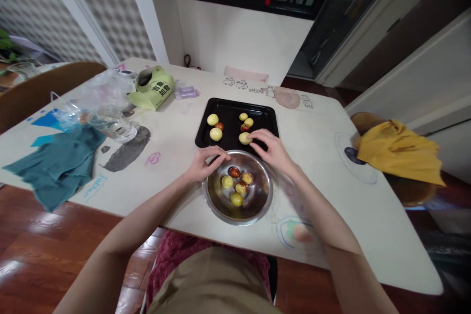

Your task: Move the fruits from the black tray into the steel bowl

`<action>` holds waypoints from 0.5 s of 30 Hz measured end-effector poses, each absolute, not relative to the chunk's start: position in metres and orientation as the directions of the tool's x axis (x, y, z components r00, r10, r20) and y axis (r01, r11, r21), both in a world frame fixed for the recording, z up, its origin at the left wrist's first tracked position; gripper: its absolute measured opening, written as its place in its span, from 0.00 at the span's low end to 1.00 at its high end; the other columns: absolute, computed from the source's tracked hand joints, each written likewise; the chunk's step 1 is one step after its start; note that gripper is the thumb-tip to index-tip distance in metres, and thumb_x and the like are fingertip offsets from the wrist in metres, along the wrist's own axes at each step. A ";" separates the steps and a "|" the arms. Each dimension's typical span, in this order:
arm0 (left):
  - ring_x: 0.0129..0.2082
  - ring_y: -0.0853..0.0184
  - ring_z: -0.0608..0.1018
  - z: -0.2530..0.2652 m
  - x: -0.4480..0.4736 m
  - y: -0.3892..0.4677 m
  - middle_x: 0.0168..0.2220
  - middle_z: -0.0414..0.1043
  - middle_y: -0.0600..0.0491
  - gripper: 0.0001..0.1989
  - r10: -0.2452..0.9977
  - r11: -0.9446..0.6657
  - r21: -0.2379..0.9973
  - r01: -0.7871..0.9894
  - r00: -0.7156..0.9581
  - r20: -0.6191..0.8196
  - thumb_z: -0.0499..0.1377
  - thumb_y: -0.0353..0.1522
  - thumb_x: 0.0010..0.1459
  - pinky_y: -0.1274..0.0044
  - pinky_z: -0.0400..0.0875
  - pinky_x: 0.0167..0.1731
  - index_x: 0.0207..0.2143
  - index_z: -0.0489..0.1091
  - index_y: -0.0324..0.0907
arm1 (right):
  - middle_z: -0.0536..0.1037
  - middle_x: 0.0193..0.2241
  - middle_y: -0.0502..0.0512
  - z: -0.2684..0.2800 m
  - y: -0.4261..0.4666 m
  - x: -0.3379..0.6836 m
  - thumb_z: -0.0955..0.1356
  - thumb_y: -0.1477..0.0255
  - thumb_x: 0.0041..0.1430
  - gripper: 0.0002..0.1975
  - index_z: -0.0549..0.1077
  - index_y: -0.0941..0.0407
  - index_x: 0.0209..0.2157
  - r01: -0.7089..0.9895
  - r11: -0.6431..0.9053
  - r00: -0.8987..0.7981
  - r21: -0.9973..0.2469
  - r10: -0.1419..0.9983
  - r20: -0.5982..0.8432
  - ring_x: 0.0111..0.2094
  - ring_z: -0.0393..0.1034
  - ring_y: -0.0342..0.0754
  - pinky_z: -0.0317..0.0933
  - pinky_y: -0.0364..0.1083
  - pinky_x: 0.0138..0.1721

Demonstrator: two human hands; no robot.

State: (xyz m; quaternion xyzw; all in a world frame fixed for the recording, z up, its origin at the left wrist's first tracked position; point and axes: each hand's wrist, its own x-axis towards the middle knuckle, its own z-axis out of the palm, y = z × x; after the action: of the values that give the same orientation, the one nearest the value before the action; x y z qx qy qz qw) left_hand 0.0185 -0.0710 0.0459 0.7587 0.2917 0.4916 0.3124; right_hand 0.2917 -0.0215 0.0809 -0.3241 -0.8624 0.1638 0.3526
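Note:
A steel bowl (263, 208) stands near the table's front edge, with several yellow-green and red-brown jujubes (236, 199) in it. Just behind it lies a black baking tray (233, 110), carrying more jujubes in a left and a right group. At the tray's front right, my right hand (270, 147) has its thumb and fingers around a yellow-green jujube (244, 138). My left hand (206, 163) is over the bowl's back left rim, fingers stretched out and a gap showing beside the thumb. No jujube shows in it.
On the table's left are a teal cloth (62, 164), a glass jug (117, 125), clear plastic bags (99, 93) and a green carton (158, 86). A small purple packet (187, 92) lies behind the tray. A yellow cloth (401, 152) hangs over a chair at the right.

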 end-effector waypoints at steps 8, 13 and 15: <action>0.38 0.63 0.84 0.043 0.018 -0.070 0.38 0.84 0.47 0.13 0.745 -0.642 0.754 0.139 0.341 0.573 0.58 0.35 0.73 0.74 0.77 0.42 0.39 0.81 0.39 | 0.69 0.66 0.62 0.041 0.054 0.314 0.61 0.76 0.69 0.27 0.67 0.52 0.67 0.648 0.636 -0.482 -0.418 0.768 0.422 0.67 0.63 0.59 0.58 0.65 0.71; 0.38 0.63 0.84 0.043 0.018 -0.069 0.38 0.84 0.46 0.14 0.755 -0.628 0.768 0.125 0.336 0.563 0.58 0.36 0.73 0.73 0.78 0.41 0.39 0.82 0.40 | 0.63 0.73 0.56 0.022 0.077 0.311 0.59 0.82 0.64 0.38 0.59 0.49 0.73 0.652 0.656 -0.564 -0.382 0.755 0.334 0.74 0.54 0.56 0.53 0.65 0.74; 0.38 0.62 0.84 0.043 0.019 -0.069 0.38 0.84 0.46 0.14 0.755 -0.626 0.771 0.118 0.336 0.562 0.58 0.36 0.73 0.73 0.78 0.41 0.39 0.81 0.40 | 0.62 0.73 0.55 0.018 0.079 0.310 0.58 0.84 0.63 0.40 0.57 0.47 0.74 0.650 0.666 -0.592 -0.366 0.745 0.307 0.75 0.52 0.56 0.54 0.65 0.74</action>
State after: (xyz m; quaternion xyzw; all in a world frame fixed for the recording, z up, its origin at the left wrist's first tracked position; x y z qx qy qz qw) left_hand 0.0187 -0.0685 0.0431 0.7520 0.2903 0.4976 0.3203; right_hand 0.3103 0.0789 0.0183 -0.3939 -0.8855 0.1082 0.2215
